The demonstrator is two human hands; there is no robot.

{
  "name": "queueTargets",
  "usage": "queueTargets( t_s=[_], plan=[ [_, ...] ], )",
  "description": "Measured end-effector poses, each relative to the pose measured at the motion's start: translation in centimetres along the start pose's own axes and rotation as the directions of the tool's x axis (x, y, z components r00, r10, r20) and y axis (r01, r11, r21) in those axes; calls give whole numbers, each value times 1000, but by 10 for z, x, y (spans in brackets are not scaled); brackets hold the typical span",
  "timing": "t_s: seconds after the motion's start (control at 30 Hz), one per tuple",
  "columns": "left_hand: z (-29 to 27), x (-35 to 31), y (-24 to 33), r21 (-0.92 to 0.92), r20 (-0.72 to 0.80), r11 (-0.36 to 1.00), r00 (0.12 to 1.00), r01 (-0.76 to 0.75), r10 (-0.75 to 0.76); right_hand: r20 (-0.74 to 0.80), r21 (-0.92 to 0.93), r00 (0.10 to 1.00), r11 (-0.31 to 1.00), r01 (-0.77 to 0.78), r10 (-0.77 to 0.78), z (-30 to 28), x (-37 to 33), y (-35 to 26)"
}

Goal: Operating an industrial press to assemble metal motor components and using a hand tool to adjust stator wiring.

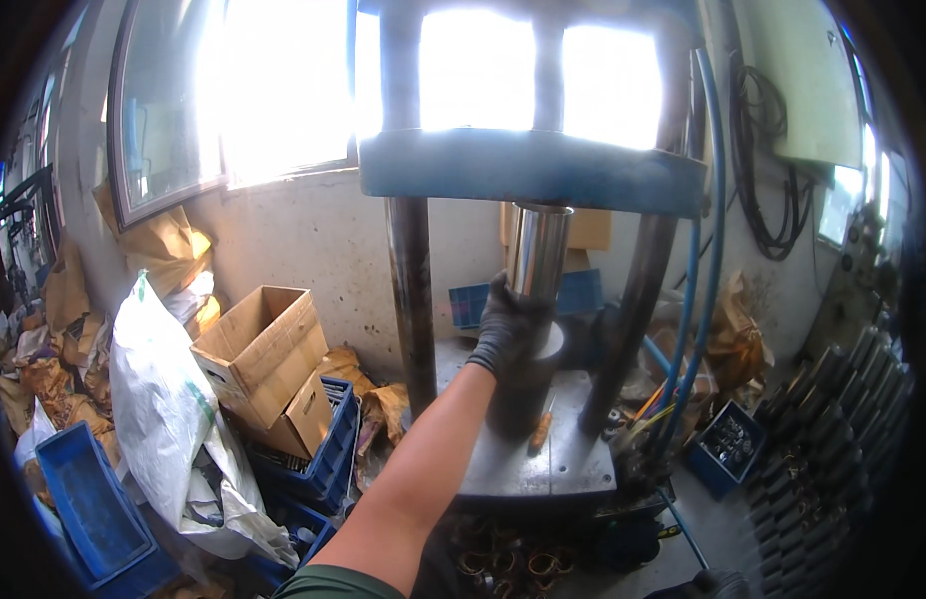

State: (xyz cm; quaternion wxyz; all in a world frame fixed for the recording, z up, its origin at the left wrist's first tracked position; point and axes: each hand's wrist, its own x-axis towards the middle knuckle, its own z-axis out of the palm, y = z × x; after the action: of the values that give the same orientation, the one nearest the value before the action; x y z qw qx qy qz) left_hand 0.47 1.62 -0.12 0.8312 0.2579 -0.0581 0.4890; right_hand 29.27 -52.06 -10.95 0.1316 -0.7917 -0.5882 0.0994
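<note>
Green sleeve (338, 584) — left grip (505, 324) low on shiny cylinder (540, 248)

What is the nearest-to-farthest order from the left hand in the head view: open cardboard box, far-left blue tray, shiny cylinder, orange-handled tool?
1. Shiny cylinder: held by the left hand.
2. Orange-handled tool: below the hand.
3. Open cardboard box: to the left.
4. Blue tray: far lower left.
</note>
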Motion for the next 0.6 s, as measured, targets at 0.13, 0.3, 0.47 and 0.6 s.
queueTargets(
  t_s=[0.13, 0.3, 0.47, 0.6],
  plan=[
    [-9, 5, -2, 468, 21, 869, 986, -158, 168, -7, -6, 1000, 1000, 1, -1, 3, -1, 2],
    [-21, 14, 2, 251, 11, 967, 998, -55, 54, -26, 28, 1000, 1000, -5, 5, 4, -1, 4],
    [-30, 20, 5, 290, 40, 956, 999, -37, 27, -54, 35, 998, 999, 29, -27, 3, -1, 3],
    [-27, 15, 1, 811, 125, 556, 983, -180, 136, -77, 49, 996, 997, 55, -51, 0, 0, -2]
  ],
)
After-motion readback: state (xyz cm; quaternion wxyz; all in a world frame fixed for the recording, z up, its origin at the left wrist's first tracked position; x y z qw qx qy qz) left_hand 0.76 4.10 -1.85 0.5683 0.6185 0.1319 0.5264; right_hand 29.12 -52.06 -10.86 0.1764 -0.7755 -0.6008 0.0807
